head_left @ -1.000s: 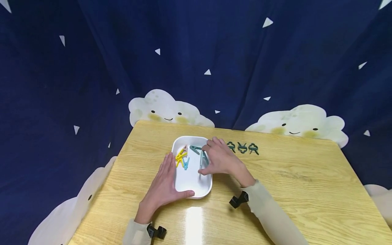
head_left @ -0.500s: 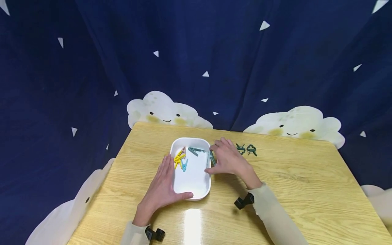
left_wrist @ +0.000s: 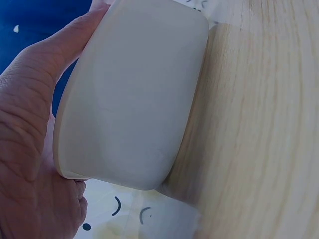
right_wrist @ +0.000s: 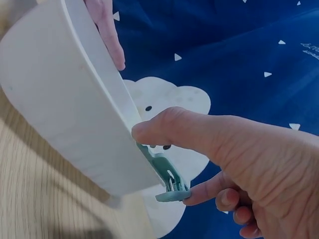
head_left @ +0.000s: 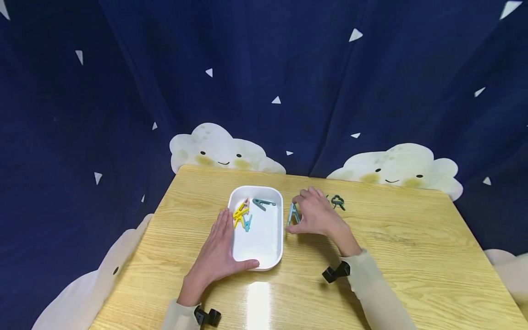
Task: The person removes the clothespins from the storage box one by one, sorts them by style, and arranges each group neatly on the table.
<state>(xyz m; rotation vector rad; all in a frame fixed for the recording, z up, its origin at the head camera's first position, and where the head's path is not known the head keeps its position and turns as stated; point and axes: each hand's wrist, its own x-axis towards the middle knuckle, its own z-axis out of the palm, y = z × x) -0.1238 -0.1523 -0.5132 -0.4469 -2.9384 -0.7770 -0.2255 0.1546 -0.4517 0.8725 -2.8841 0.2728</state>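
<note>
A white plastic tray holds a few clothespins: yellow ones, a light blue one, a pink one partly covered, and a grey-green one at the far end. My left hand rests along the tray's left side with straight fingers, its thumb stretched over the near rim. Just outside the right rim, my right hand pinches a teal clothespin between thumb and fingertips, its metal spring showing in the right wrist view.
Dark green clips lie on the wooden table beyond the right hand; one clip shows fully, another is mostly hidden behind that hand. A dark blue curtain with clouds and triangles hangs behind the table.
My right hand has carried the teal clothespin rightward from over the tray, across its right rim, and now covers more of the dark green clips. The left hand stays on the tray.
</note>
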